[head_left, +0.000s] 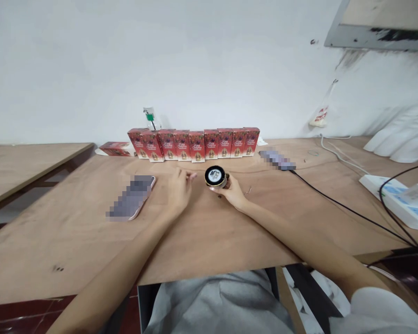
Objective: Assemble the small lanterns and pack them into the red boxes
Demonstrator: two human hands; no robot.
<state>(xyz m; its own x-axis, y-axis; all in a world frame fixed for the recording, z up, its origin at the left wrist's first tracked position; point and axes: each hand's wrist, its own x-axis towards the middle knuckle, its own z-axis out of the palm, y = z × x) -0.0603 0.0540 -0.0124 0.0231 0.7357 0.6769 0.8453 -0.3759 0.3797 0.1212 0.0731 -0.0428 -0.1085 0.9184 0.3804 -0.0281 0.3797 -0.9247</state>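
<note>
My right hand (231, 191) is closed around a small round black jar (215, 176) with a shiny top, held just above the wooden table (202, 232). To its left my left hand (179, 187) rests on the table with its fingers loosely stretched toward the jar, holding nothing. Behind both hands stands a row of several small red boxes (195, 144), upright and side by side. One more red box (115, 148) lies flat at the row's left end.
A phone (132, 197) lies left of my left hand; another blurred device (277, 159) lies at the right with a black cable (337, 204) running from it. A white power strip (393, 197) sits far right. A second table (24, 164) adjoins at left.
</note>
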